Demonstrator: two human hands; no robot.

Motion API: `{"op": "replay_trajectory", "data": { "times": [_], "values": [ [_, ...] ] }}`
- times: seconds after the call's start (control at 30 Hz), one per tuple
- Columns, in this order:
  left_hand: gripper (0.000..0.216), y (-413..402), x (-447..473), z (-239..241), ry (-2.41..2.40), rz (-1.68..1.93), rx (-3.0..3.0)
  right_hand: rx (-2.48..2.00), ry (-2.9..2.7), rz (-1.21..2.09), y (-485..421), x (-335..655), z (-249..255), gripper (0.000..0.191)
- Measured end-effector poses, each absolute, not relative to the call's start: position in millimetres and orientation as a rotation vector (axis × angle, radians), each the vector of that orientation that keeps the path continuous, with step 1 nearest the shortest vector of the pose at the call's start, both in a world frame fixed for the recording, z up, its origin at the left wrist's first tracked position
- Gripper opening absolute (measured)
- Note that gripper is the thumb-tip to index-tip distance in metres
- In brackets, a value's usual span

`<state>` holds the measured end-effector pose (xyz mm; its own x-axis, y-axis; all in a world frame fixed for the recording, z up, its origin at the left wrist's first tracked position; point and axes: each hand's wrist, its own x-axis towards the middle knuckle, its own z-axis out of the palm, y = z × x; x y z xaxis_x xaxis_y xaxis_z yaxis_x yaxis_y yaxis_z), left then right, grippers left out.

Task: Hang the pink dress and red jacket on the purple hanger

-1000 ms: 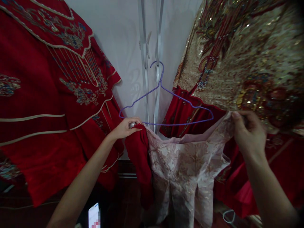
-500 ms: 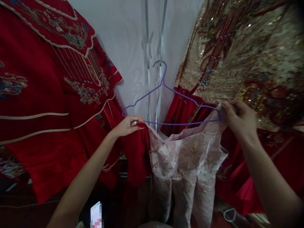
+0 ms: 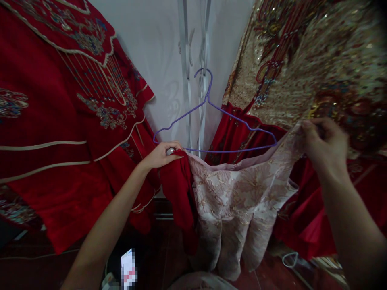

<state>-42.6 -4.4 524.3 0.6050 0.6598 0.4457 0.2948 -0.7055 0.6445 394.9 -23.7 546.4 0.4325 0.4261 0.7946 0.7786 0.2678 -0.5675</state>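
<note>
Dress (image 3: 238,191), pale pink floral, hangs btwn both hands, its top edge near the hanger's (image 3: 223,152) bottom bar. R hand (image 3: 328,145) pinches its R top corner, thumb against fingers, out past the hanger's R end. L hand (image 3: 165,155) pinches red cloth (image 3: 179,193) by the dress's L top corner, thumb to fingers; can't tell if it grips the wire too. Hanger's purple, hook up by metal poles (image 3: 183,40); can't tell if hooked on. Pale wall (image 3: 151,44) behind. Red jacket (image 3: 54,133) w/ beads L, gold top (image 3: 302,80) R, lit phone (image 3: 128,266) lower L.
</note>
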Motion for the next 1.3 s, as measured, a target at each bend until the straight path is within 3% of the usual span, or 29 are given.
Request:
{"op": "replay_trajectory", "data": {
  "times": [0.67,0.97,1.1,1.3],
  "values": [
    [0.019,-7.7,-14.7,509.7,0.662,0.927,2.238,-1.307,-1.616,-0.244,4.4,312.6,571.7,0.018],
    [0.017,-28.5,-43.2,515.7,0.911,1.428,2.097,-1.232,-1.619,-0.255,16.8,318.4,560.6,0.023],
    [0.022,-33.8,-88.2,506.0,1.225,1.636,1.873,-1.198,-1.619,-0.293,18.9,321.7,564.6,0.028],
    [0.028,-28.1,-117.8,492.3,1.317,1.782,1.398,-1.121,-1.628,-0.21,21.2,311.4,555.4,0.028]
  ]
}}
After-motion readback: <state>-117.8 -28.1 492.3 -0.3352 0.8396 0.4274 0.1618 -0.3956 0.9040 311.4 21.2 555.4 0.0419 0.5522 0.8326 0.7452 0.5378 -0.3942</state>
